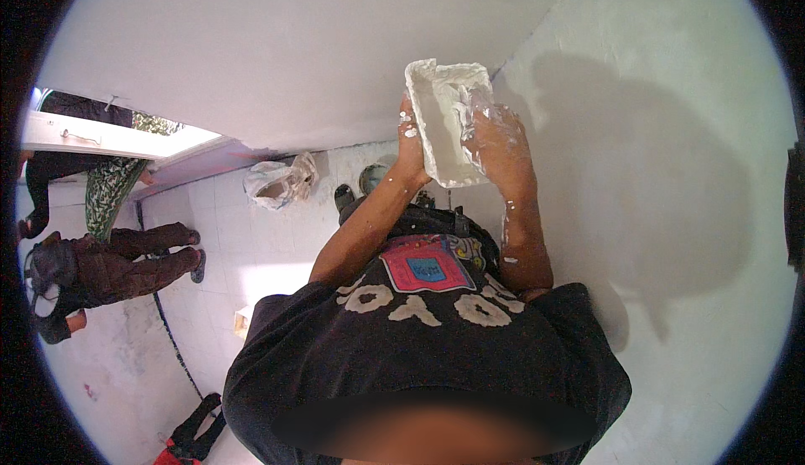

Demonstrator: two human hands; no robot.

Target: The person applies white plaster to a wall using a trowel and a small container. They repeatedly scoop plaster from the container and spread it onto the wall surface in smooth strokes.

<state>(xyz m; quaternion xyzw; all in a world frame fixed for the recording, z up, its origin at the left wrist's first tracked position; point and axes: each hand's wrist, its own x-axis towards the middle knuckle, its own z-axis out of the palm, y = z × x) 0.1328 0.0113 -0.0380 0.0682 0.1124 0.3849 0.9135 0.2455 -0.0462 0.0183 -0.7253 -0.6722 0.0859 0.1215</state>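
Note:
In front of my chest I hold a rectangular, tub-like tray (427, 136) with white paste crusted along its rim and walls. My left hand (407, 142) is closed around its left side, with white flecks on the skin. At the tray's right side, my right hand (496, 140) reaches over the edge, its fingers bent and smeared with white paste. Whether those fingers grip a tool is hidden by the paste and the hand itself. More white spots dot my right forearm (518, 213).
Pale walls meet in a corner beyond the tray. On the floor lie a white plastic bag (281, 181) and a round container (374, 179). A person in brown trousers (134, 264) stands at left, beside a white-framed opening (126, 136). Another person's dark-clad legs (201, 428) show at lower left.

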